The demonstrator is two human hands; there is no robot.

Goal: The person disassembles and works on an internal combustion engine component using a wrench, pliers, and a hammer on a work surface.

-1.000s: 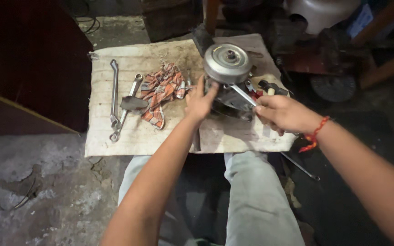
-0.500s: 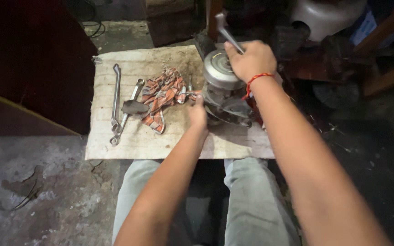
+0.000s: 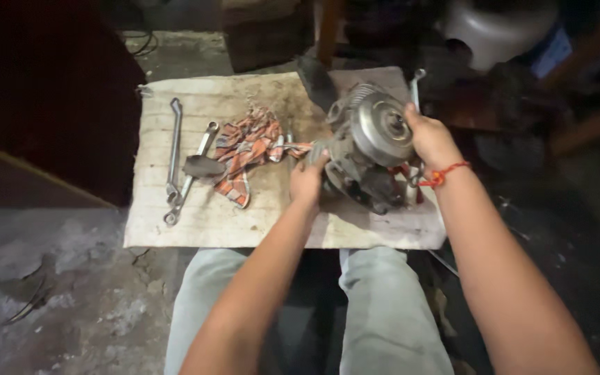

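Note:
A grey metal engine part (image 3: 369,149) with a round silver drum on top is tilted on its side on a white sack cloth (image 3: 196,215). My left hand (image 3: 307,182) grips its lower left side. My right hand (image 3: 430,139) holds the drum's right edge, and a spanner (image 3: 416,83) sticks up behind its fingers. A red thread is tied round my right wrist.
Two long spanners (image 3: 175,156) and a dark hammer head (image 3: 201,165) lie on the cloth's left part, next to an orange checked rag (image 3: 244,154). Bare concrete floor lies to the left. Dark machinery and a white rounded casing (image 3: 494,28) stand behind.
My right hand came down from above the part, where it held a spanner up, onto the drum's right edge. The part has tipped from upright onto its side.

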